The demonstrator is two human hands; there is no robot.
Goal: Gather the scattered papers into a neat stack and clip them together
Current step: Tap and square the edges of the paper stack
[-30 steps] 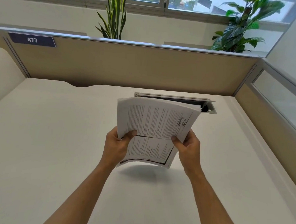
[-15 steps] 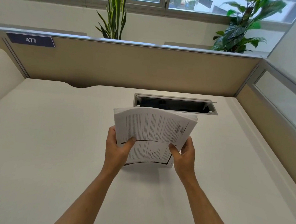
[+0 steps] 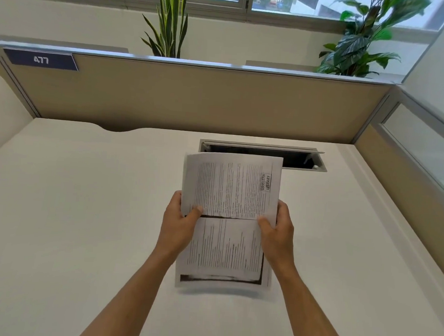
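A stack of printed papers (image 3: 231, 194) with dense text and a library stamp is held just above the white desk (image 3: 70, 210), its long side running away from me. My left hand (image 3: 179, 225) grips the stack's left edge, thumb on the top sheet. My right hand (image 3: 277, 231) grips the right edge the same way. The sheets look roughly aligned, with the near end bowed slightly. No clip is in view.
An open cable tray (image 3: 263, 154) is recessed in the desk behind the papers. Tan partition panels (image 3: 193, 101) close off the back and right side. Two plants (image 3: 170, 21) stand beyond the partition by the window.
The stack has turned from tilted and fanned to squared with the desk, and it has dropped flatter and nearer to me. Both hands keep their grip on the side edges.
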